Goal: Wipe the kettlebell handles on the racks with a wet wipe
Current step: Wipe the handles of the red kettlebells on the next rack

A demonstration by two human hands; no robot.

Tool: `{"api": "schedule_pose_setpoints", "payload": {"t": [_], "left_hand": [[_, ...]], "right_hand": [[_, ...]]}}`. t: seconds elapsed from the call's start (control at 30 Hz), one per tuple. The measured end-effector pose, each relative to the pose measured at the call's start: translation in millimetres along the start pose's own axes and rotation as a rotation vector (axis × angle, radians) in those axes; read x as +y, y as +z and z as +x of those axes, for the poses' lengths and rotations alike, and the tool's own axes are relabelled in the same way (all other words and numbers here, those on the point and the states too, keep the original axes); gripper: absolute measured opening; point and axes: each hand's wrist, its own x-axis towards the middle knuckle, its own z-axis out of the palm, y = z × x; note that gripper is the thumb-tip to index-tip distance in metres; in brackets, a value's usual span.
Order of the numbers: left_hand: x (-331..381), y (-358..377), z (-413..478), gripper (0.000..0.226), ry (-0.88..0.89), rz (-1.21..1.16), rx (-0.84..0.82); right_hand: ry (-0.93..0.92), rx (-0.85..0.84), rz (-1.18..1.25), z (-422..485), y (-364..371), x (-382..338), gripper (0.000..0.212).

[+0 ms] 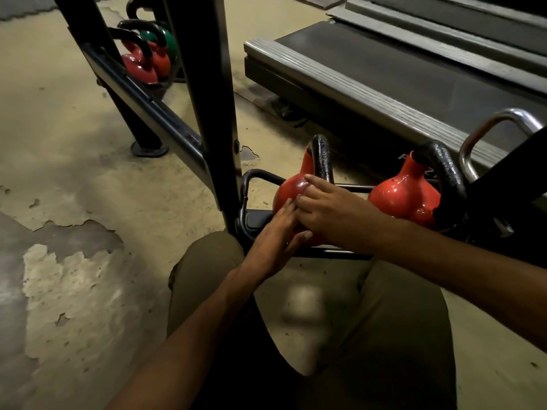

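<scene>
Two red kettlebells with black handles sit on the low black rack (251, 184) in front of me. Both hands lie on the body of the left kettlebell (291, 187). My left hand (278, 235) touches its lower front with straight fingers. My right hand (325, 208) rests across its top right side, fingers stretched below the black handle (322, 158). The right kettlebell (405, 193) stands untouched. No wet wipe shows in either hand.
A second rack (142, 93) at the upper left holds red kettlebells (145, 62) and a green one (170, 39). A chrome handle (485, 128) rises at the right. Treadmill decks (384, 69) lie behind. My knees in brown trousers (207, 261) flank the worn floor.
</scene>
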Motion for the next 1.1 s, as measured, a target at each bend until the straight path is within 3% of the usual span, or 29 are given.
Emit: {"api": "schedule_pose_setpoints", "payload": {"t": [0.1,0.17,0.27,0.33,0.4,0.5,0.67,0.8,1.0,1.1], "left_hand": [[0,-1,0,0.070,0.040,0.038,-0.017],[0,-2,0,0.069,0.032,0.048,-0.026],[0,-2,1,0.069,0.007,0.070,-0.031],[1,-2,1,0.069,0.005,0.072,-0.032],[2,-2,1,0.069,0.009,0.071,-0.031],[1,-2,1,0.069,0.008,0.069,-0.028],[1,1,2,0.069,-0.004,0.068,-0.023],[2,2,2,0.069,-0.010,0.059,-0.020],[3,2,1,0.069,-0.012,0.056,-0.023],[4,1,1,0.069,-0.009,0.056,-0.021]], "right_hand": [[0.122,0.347,0.022,-26,24,-11,0.019],[0.309,0.508,0.150,-32,37,-27,0.020],[0.747,0.774,0.556,-26,42,-58,0.007],[1.071,0.891,0.935,-18,42,-74,0.020],[1.262,0.974,1.349,-11,42,-74,0.027],[1.334,0.952,1.748,-4,41,-50,0.029],[1.209,0.680,2.068,0,31,-7,0.028],[1.211,0.590,1.741,-6,39,-18,0.029],[1.298,0.931,1.320,-14,46,-74,0.017],[1.189,0.946,1.039,-9,52,-90,0.023]]}}
